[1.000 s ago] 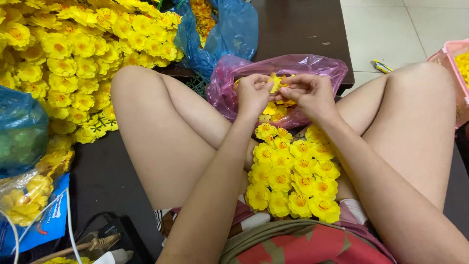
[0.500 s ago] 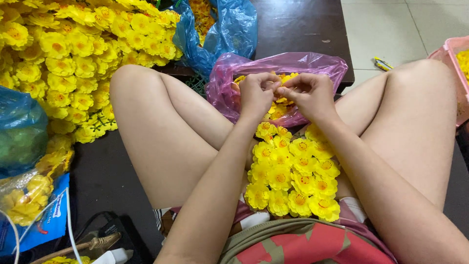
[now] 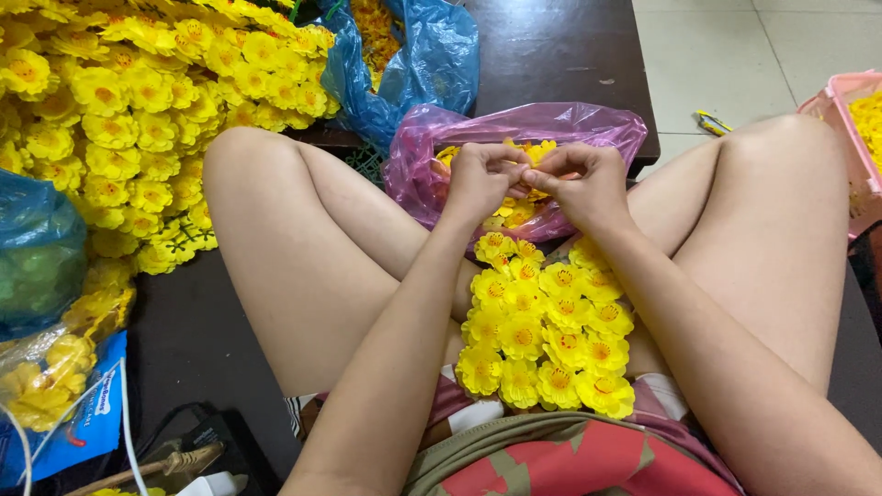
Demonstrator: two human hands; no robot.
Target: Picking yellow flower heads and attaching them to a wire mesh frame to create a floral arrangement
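A pile of yellow flowers [image 3: 544, 329] lies in the lap between the crossed legs, nearest the camera. Just beyond it the left hand [image 3: 480, 181] and right hand [image 3: 581, 182] meet fingertip to fingertip, both curled shut and pinching a small yellow piece [image 3: 536, 166] between them; it is too small and too covered to tell exactly what it is. The hands hover over the mouth of a pink bag [image 3: 514, 142] that holds more yellow petals and rests against the shins at the edge of a dark table [image 3: 560, 55]. To the left, a large heap of flowers [image 3: 138, 101] spreads across the floor, with a blue bag [image 3: 37, 253] beside it nearer the camera. Farther off, another blue bag [image 3: 418, 64] stands open behind the pink one. At the far right a pink basket [image 3: 841, 115] holds more yellow flowers, on a pale tiled floor [image 3: 726, 46].
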